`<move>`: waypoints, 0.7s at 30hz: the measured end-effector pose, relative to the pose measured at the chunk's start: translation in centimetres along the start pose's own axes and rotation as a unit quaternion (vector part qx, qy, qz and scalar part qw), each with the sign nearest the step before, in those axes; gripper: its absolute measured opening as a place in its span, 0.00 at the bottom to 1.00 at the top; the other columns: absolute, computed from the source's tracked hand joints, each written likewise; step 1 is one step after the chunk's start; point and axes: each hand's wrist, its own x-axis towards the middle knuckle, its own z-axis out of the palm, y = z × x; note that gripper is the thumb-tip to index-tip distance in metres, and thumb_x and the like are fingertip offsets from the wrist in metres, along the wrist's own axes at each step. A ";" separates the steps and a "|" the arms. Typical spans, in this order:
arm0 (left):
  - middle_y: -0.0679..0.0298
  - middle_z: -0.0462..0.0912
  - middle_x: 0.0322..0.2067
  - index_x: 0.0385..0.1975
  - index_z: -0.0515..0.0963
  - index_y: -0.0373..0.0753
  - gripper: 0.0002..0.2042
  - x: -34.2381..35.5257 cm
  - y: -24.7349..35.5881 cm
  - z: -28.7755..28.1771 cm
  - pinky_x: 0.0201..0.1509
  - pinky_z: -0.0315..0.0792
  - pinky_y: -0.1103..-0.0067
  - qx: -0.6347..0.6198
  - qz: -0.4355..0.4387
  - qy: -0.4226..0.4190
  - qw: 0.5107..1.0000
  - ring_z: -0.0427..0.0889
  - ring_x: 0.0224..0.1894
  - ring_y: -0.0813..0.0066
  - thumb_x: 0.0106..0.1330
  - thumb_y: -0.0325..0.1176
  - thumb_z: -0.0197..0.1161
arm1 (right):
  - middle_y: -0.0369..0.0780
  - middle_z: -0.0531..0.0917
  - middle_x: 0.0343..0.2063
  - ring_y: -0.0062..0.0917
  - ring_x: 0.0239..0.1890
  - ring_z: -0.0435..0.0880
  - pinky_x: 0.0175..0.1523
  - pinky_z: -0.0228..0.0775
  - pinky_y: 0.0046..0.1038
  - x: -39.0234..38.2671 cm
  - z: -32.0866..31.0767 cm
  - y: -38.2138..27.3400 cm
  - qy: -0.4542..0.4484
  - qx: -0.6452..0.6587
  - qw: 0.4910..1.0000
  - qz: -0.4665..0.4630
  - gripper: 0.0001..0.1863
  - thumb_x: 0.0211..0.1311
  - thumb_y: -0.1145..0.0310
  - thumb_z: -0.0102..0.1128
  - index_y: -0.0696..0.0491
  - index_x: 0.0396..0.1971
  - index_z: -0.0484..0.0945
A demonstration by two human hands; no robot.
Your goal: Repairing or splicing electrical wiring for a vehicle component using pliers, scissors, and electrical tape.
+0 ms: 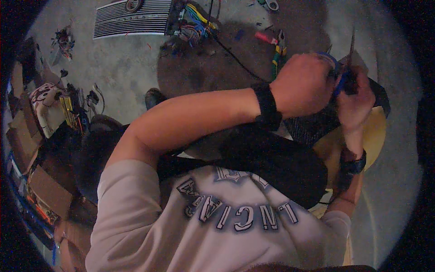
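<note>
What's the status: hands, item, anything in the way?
Left hand and right hand both closed together on a small blue-handled tool. Held over a dark panel. Pliers lie on the floor beyond; nothing between.

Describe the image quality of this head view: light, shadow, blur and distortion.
Head view: dim, grainy, with a bluish cast; the fisheye leaves a black rim and bends the white grille at the top; a broad dark shadow lies on the floor near the pliers; the left hand and right hand are slightly soft, so the blue-handled tool between them is unclear.
</note>
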 end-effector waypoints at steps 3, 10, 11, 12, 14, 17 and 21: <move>0.48 0.79 0.23 0.27 0.79 0.35 0.11 0.0 -0.4 -0.2 0.34 0.74 0.60 0.049 -0.009 -0.022 0.999 0.78 0.28 0.45 0.56 0.38 0.60 | 0.45 0.83 0.34 0.37 0.38 0.84 0.43 0.75 0.32 0.5 0.2 0.0 0.002 0.005 0.999 0.049 0.17 0.50 0.69 0.62 0.53 0.43 0.77; 0.52 0.83 0.26 0.35 0.82 0.38 0.14 1.0 -2.7 -2.5 0.37 0.76 0.70 0.015 -0.035 -0.076 0.996 0.84 0.30 0.59 0.57 0.41 0.65 | 0.46 0.83 0.35 0.38 0.38 0.83 0.45 0.73 0.33 2.8 0.7 1.5 -0.090 0.033 0.991 0.090 0.19 0.47 0.64 0.65 0.55 0.41 0.78; 0.52 0.82 0.26 0.33 0.83 0.38 0.15 0.9 -3.1 -2.6 0.37 0.76 0.70 -0.010 -0.038 -0.060 0.997 0.83 0.30 0.56 0.55 0.43 0.65 | 0.46 0.83 0.35 0.38 0.38 0.83 0.45 0.73 0.33 2.8 1.0 1.7 -0.085 0.026 0.991 0.097 0.19 0.47 0.64 0.65 0.55 0.41 0.78; 0.51 0.82 0.27 0.30 0.83 0.38 0.15 0.7 -3.6 -2.7 0.37 0.75 0.69 -0.033 -0.043 -0.044 0.998 0.82 0.31 0.53 0.53 0.44 0.65 | 0.43 0.83 0.33 0.29 0.37 0.82 0.45 0.72 0.28 2.6 1.5 1.7 -0.078 0.036 0.995 0.059 0.19 0.48 0.66 0.65 0.56 0.41 0.77; 0.52 0.82 0.26 0.29 0.83 0.38 0.14 0.8 -4.5 -2.5 0.38 0.75 0.71 -0.044 -0.057 -0.064 0.995 0.82 0.31 0.55 0.53 0.44 0.66 | 0.39 0.83 0.32 0.20 0.36 0.81 0.44 0.71 0.23 2.5 2.1 1.9 -0.068 0.041 0.997 0.026 0.18 0.49 0.68 0.65 0.57 0.41 0.76; 0.53 0.82 0.26 0.31 0.83 0.38 0.14 0.6 -5.4 -2.4 0.38 0.75 0.72 -0.063 -0.080 -0.083 0.991 0.83 0.31 0.58 0.54 0.43 0.65 | 0.38 0.82 0.33 0.20 0.36 0.81 0.45 0.71 0.22 2.6 2.4 2.4 -0.108 0.129 0.985 0.046 0.19 0.49 0.70 0.65 0.58 0.43 0.74; 0.56 0.82 0.23 0.34 0.82 0.37 0.16 0.2 -5.8 -2.8 0.35 0.74 0.75 -0.059 -0.130 -0.110 0.984 0.82 0.29 0.65 0.55 0.45 0.65 | 0.43 0.83 0.33 0.32 0.36 0.83 0.45 0.73 0.30 2.6 2.4 2.9 -0.145 0.222 0.962 0.068 0.20 0.47 0.62 0.67 0.56 0.39 0.76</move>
